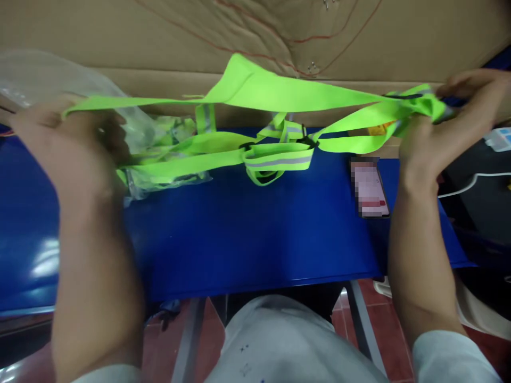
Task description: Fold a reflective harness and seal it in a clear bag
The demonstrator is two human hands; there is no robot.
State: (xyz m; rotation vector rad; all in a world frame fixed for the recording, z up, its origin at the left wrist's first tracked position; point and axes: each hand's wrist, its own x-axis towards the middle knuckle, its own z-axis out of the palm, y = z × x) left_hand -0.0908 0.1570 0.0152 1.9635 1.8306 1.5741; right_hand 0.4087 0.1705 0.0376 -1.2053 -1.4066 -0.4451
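Note:
A neon-green reflective strap harness (pixel 279 94) with grey stripes and black buckles stretches between my two hands above the blue table. My left hand (pixel 75 133) is closed on its left end, and the fingertips are partly hidden and blurred. At the other side my right hand (pixel 435 122) grips the bunched right end, near a black slider. Two looped straps hang in the middle, the lower one with a silver-grey band. Behind my left hand lies a clear plastic bag (pixel 139 127) with more green strapping in or under it.
A phone (pixel 369 189) with a lit screen lies on the blue table (pixel 239 234), left of my right forearm. Brown fabric (pixel 159 37) with thin red cords rises behind the table. A white cable (pixel 459 190) runs over a dark surface at right.

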